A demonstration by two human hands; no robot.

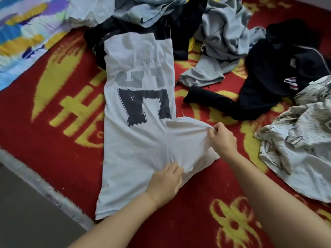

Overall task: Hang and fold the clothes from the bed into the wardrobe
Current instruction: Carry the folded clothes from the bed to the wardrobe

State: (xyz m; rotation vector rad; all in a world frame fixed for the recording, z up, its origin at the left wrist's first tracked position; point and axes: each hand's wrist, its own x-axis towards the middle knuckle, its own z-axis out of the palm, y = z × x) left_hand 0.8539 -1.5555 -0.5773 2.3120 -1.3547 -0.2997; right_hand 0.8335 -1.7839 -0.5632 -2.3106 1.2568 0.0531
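Observation:
A white T-shirt (132, 140) with large dark block letters lies flat on the red and yellow bed cover (53, 126), its sides folded in so it forms a long strip. One short sleeve (186, 140) sticks out to the right. My right hand (222, 138) pinches the edge of that sleeve. My left hand (166, 183) presses on the shirt where the sleeve joins the body, fingers curled into the cloth.
A heap of grey and black clothes (223, 27) lies at the far side. A black garment (272, 76) sprawls to the right, a patterned light shirt (300, 145) at the right edge. A colourful sheet (23, 33) is at far left. The bed's edge (44, 187) runs along the lower left.

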